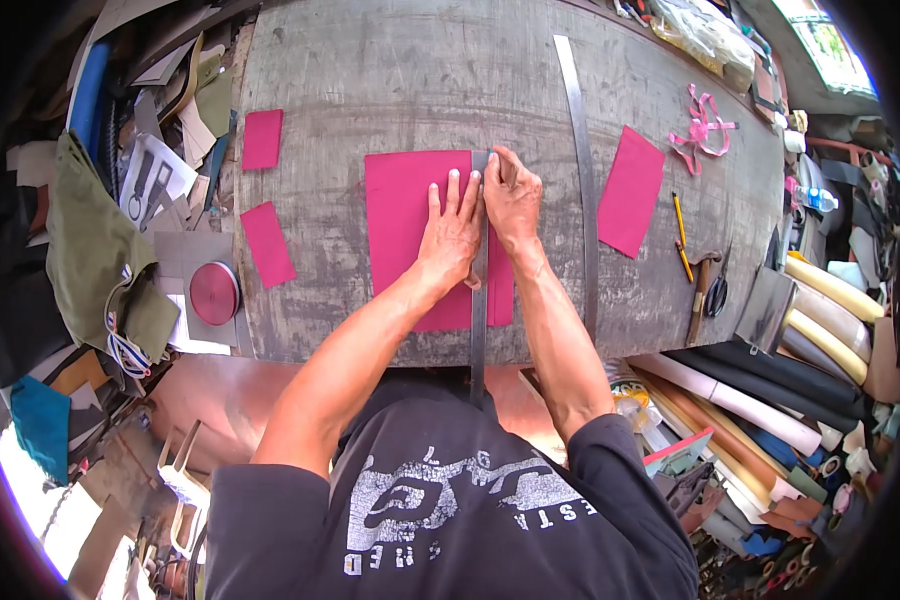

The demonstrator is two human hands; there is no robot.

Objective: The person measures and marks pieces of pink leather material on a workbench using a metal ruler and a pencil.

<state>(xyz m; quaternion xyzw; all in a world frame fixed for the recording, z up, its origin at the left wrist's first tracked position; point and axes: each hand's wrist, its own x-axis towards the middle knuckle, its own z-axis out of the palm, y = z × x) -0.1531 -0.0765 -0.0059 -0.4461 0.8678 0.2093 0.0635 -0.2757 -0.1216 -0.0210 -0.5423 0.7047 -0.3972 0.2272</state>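
A large magenta sheet [410, 220] lies on the worn grey table [370, 80]. Across its right part runs a dark metal ruler [479, 330], its lower end reaching past the table's near edge. My left hand [452, 228] lies on the sheet and the ruler's left side, fingers stretched forward and a little apart. My right hand [513, 198] is closed at the ruler's upper right edge, with its fingers wrapped round something brownish that is mostly hidden. A strip of magenta material shows to the right of the ruler.
A second metal strip [578, 150] and a magenta piece [631, 192] lie to the right, near pink ribbon [703, 130], pencils [682, 240], a hammer [703, 285] and scissors [716, 295]. Two small magenta pieces [262, 140] and a ribbon roll [214, 293] are left.
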